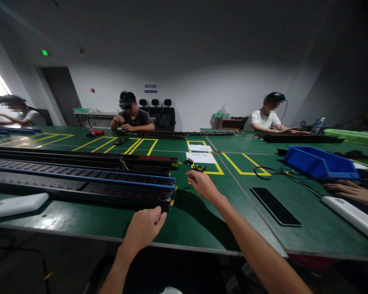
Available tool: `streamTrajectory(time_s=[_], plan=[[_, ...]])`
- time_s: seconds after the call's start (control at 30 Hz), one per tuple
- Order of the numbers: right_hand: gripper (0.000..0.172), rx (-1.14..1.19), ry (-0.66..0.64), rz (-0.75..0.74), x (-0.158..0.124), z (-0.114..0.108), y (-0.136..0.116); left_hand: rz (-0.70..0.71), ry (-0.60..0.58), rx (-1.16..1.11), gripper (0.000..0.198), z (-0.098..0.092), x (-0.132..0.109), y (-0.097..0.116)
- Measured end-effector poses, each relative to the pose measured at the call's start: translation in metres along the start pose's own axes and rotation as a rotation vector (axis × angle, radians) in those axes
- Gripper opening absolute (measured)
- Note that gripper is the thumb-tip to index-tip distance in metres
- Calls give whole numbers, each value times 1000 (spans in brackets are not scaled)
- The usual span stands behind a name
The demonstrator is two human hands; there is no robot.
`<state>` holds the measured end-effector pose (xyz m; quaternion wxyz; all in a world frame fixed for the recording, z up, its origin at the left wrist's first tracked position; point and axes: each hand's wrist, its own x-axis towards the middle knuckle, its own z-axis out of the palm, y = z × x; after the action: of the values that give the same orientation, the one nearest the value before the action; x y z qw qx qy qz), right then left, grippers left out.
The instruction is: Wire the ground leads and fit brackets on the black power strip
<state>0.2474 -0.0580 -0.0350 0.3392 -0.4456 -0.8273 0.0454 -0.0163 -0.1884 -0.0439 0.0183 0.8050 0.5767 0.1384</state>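
My left hand [145, 226] is closed, thumb over curled fingers, just in front of the near end of a long black strip [122, 195] with red dots. Whatever it may hold is hidden. My right hand [200, 183] reaches over the green table past the strips' ends, its fingers bent together and pointing left. Right beyond its knuckles lies a small black toothed piece [198, 168]; contact with it cannot be made out. Another small black piece [189, 161] lies farther back. A blue-edged strip [104, 176] runs alongside the black one, their ends lined up.
White paper sheets [200, 158] lie beyond my right hand. To the right are a phone [276, 206], a blue bin [320, 162], black cables and a white device [352, 216] beside another person's hand [355, 192]. Another white device [18, 205] lies left. Several people sit around the table.
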Motion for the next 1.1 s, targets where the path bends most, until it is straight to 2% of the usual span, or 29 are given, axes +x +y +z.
streamTrajectory(time_s=[0.2,0.47,0.87,1.1], plan=[[36,58,-4,-32,1,3,4,0,-5,15,33,1,1,-1],[32,41,72,-25,1,0,4,0,-1,9,33,1,2,-1],[32,-105,13,78,0,-7,-2,18,24,7,33,5,0,-4],[28,-184,28,106,-1,-8,-7,14,24,-17,34,5,0,-4]])
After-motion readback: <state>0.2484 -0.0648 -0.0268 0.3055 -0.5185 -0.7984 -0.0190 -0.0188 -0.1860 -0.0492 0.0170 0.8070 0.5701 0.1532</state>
